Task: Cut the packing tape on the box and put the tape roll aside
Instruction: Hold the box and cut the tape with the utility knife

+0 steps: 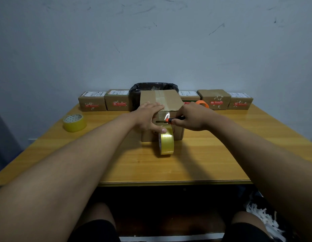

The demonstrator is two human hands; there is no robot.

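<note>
A brown cardboard box (171,100) stands mid-table with a strip of clear tape along its top seam and down its near face. A yellowish tape roll (166,144) stands on edge in front of the box, its tape still running up to the box. My left hand (149,117) lies flat over the box's near top edge, fingers spread, thumb down the front face touching the roll. My right hand (192,117) grips an orange-and-black utility knife (166,120), blade pointing left across the tape on the front face.
A second tape roll (74,122) lies flat at the left on the wooden table (221,154). Several small labelled parcels (116,100) line the back edge. A black-lined bin (152,88) stands behind the box, an orange ring (202,103) to its right.
</note>
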